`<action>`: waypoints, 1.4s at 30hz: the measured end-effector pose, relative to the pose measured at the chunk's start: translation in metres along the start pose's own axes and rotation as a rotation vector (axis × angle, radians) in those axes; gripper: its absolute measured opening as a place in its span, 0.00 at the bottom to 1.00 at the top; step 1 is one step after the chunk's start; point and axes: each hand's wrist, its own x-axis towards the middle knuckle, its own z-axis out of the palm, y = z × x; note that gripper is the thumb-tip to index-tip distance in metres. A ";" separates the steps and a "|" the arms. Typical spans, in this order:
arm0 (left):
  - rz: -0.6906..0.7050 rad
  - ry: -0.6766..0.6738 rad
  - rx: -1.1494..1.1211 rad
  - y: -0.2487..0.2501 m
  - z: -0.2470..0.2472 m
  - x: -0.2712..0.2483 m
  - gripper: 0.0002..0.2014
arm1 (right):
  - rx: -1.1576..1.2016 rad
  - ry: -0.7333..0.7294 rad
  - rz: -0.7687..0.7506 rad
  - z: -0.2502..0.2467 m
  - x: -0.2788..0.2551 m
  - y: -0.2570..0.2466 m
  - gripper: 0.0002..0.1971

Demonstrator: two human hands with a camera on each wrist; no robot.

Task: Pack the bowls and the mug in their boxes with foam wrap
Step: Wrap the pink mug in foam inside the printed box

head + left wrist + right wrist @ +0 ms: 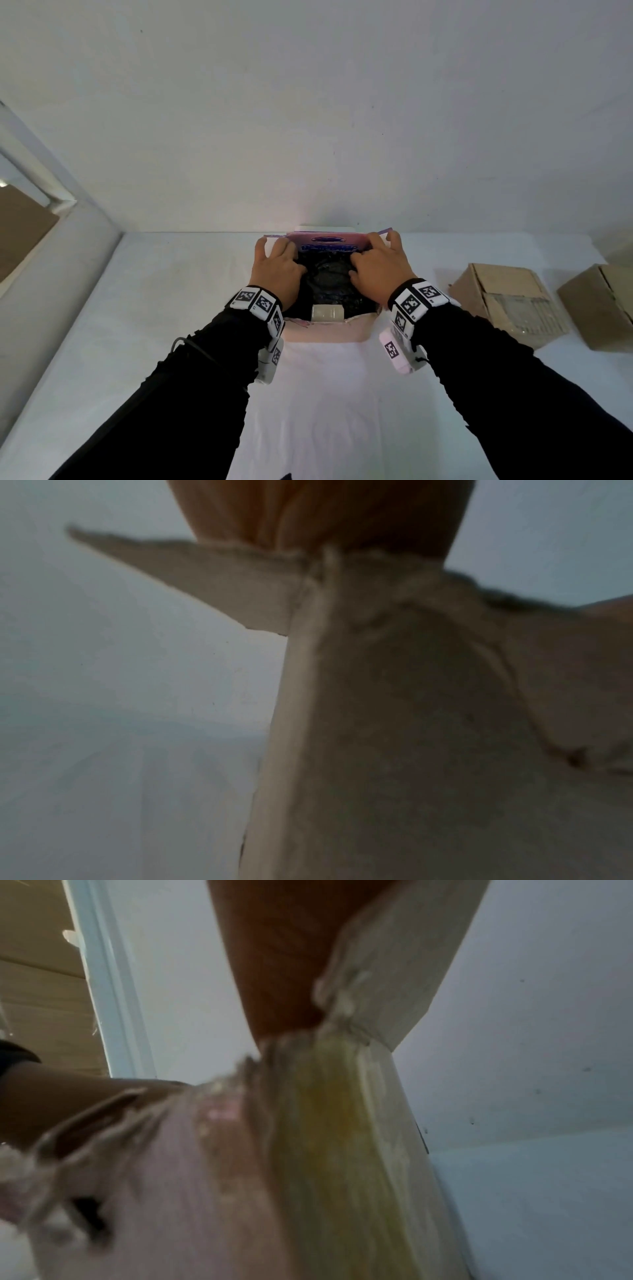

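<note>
At centre frame, one open pink box (330,329) sits on the white table (137,308), one dark wrapped item (330,277) inside. Left hand (275,265) and right hand (375,263) press down on it, fingers spread. Two cardboard boxes (507,301) stand at right.

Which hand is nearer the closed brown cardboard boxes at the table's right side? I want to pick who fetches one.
Right. The right hand rests on the pink box, boxes beside it; left hand sits farther across.
</note>
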 end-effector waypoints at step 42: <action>0.183 -0.068 0.010 0.010 -0.014 -0.084 0.10 | 0.351 -0.115 -0.114 -0.038 -0.090 -0.041 0.09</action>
